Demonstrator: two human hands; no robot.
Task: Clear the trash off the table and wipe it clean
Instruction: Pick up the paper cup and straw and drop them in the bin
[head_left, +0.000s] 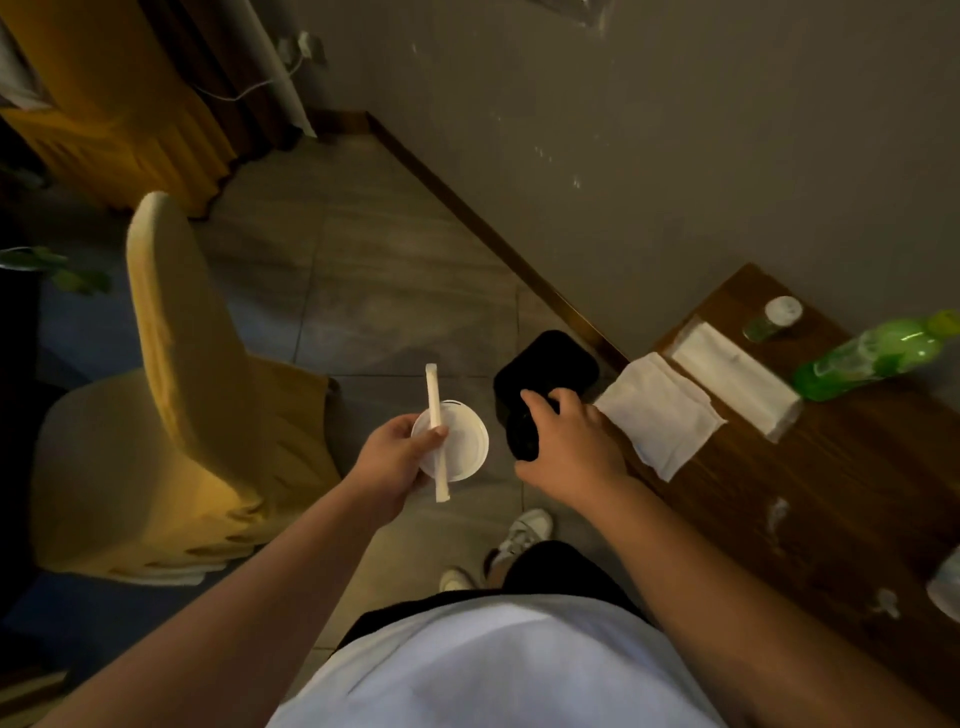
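Over the floor, just off the table's end: both hands full of trash.

Left hand is wrapped round a white paper cup w/ a paper-wrapped stick (chopsticks or straw, can't tell) pinned across the rim by the thumb. Right hand is clamped on a black plastic container, fingers curled over its near edge, held btwn the cup and the wooden table. On the table: an unfolded white napkin hanging a bit over the end, a folded tissue stack right beside it, a green plastic bottle lying tilted, a small white-capped jar near the wall, plus a few little white scraps closer to me. Yellow-covered chair sits on the left, well apart from the table.
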